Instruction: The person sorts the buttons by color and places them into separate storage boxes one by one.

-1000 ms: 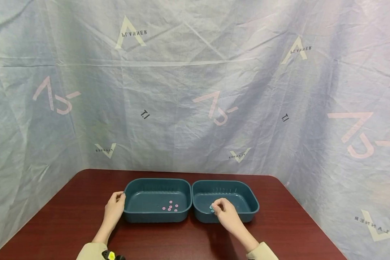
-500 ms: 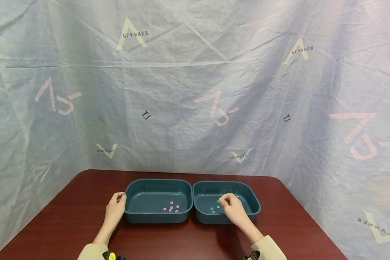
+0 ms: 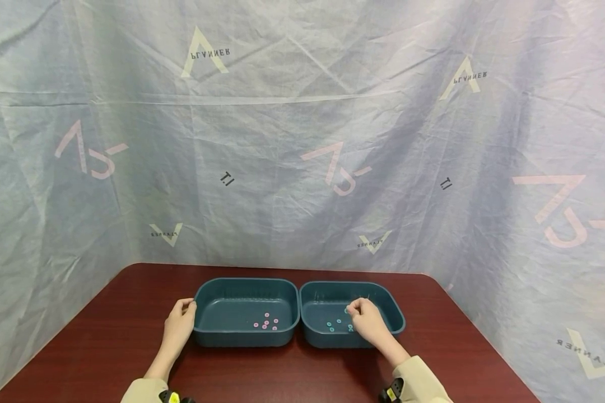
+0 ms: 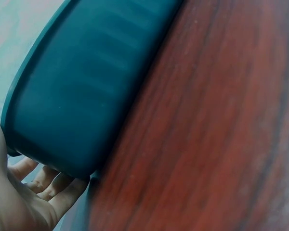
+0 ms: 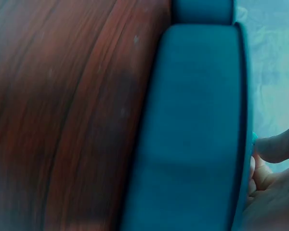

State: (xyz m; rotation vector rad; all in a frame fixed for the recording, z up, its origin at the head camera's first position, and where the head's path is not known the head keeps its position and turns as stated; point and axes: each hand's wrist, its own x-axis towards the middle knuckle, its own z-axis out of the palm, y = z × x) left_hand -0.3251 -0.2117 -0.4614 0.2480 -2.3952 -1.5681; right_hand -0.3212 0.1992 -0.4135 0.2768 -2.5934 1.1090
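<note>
At the left end of the left dark teal bin [image 3: 242, 338], my left hand [image 3: 179, 324] grips the rim. In the left wrist view its fingers [image 4: 67, 198] curl against the bin's outer wall, with the thumb up at the rim. My right hand [image 3: 369, 323] is over the right teal bin [image 3: 327, 339], its thumb and fingertips pinching a small teal button-like disc [image 3: 347, 310]. A sliver of that disc [image 5: 254, 138] shows by the thumb in the right wrist view. Several similar teal discs [image 3: 339, 321] lie on the right bin's floor, some partly hidden by the hand.
Several small pink discs [image 3: 266, 322] lie at the right front of the left bin's floor. The two bins stand side by side, ends touching, on a dark red wooden table [image 3: 262, 372]. A pale printed cloth [image 3: 272, 212] hangs behind and at both sides.
My right hand has moved right across the right bin, uncovering more teal discs on its floor. My left hand has stayed at the left bin's rim, and the pink discs lie as before.
</note>
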